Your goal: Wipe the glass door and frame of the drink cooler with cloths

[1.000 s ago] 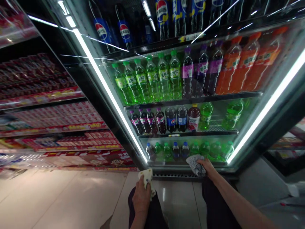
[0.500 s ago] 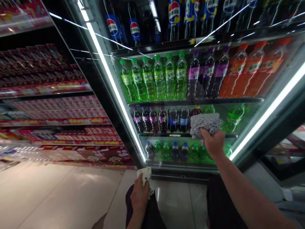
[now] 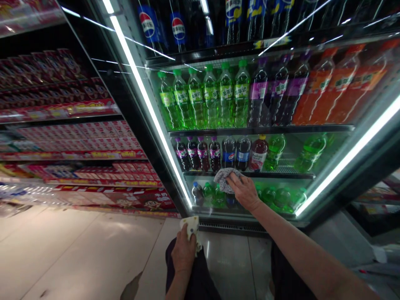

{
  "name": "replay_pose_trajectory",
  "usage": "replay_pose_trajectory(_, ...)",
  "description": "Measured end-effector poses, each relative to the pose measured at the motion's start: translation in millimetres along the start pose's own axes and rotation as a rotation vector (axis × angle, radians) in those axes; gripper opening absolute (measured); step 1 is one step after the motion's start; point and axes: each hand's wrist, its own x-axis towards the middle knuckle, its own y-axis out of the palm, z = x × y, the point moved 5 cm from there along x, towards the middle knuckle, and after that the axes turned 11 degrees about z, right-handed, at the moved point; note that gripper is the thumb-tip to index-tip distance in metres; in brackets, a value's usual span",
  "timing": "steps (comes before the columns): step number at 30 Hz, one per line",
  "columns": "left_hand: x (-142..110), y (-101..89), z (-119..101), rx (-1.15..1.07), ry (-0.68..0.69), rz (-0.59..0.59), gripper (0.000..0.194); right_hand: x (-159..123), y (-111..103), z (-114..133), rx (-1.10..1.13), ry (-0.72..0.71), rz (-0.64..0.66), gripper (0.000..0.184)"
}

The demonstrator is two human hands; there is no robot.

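My right hand [image 3: 246,191] presses a grey spotted cloth [image 3: 225,180] against the glass door of a lit drinks cooler, level with the shelf edge above the lowest row. Its fingers are bent over the cloth, which hides part of some bottles behind the glass. Low in the view, my left hand [image 3: 183,252] rests by my left knee and grips a folded cream cloth [image 3: 190,226] with dots on it. Behind the door stand green soda bottles [image 3: 211,98], purple-labelled bottles [image 3: 259,93] and orange soda bottles [image 3: 321,89].
A bright light strip [image 3: 137,79] runs down the cooler's left side and another light strip [image 3: 353,150] down its right. To the left are store shelves [image 3: 71,154] with red and pink packages. Pale floor tiles [image 3: 93,254] lie below, and a vent grille [image 3: 231,227] runs along the cooler's base.
My right hand has moved the grey cloth down and to the left across the glass, uncovering a yellow-capped bottle. My left hand stays by the knee with its cloth.
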Motion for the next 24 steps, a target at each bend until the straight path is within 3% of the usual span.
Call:
replay_pose_trajectory(5,-1.1,-2.3,3.0,0.023,-0.010,-0.003,0.054,-32.1,44.0,17.6,0.126,-0.036,0.205,0.047)
replay_pose_trajectory(10,-0.9,-1.0,5.8,0.030,-0.014,-0.006,0.055,-64.0,88.1,38.1,0.290,-0.012,0.507,0.055)
replay_pose_trajectory(15,-5.1,-2.4,8.2,0.024,-0.022,-0.002,0.055,-127.4,118.1,52.0,0.359,0.109,0.771,0.054)
replay_pose_trajectory(17,-6.7,-2.7,11.9,0.008,-0.026,-0.002,0.054,-158.2,123.7,48.7,0.356,0.181,0.841,0.051)
replay_pose_trajectory(20,-6.6,-1.4,18.4,-0.022,-0.023,0.004,0.054,-190.7,122.1,35.1,0.358,0.254,0.891,0.063)
replay_pose_trajectory(22,-5.7,-0.9,20.7,-0.038,-0.013,0.001,0.054,-193.7,108.8,21.4,0.392,0.284,0.837,0.072)
replay_pose_trajectory(24,-5.0,-1.2,20.0,-0.046,0.001,-0.003,0.054,-180.2,82.7,5.2,0.417,0.306,0.697,0.077)
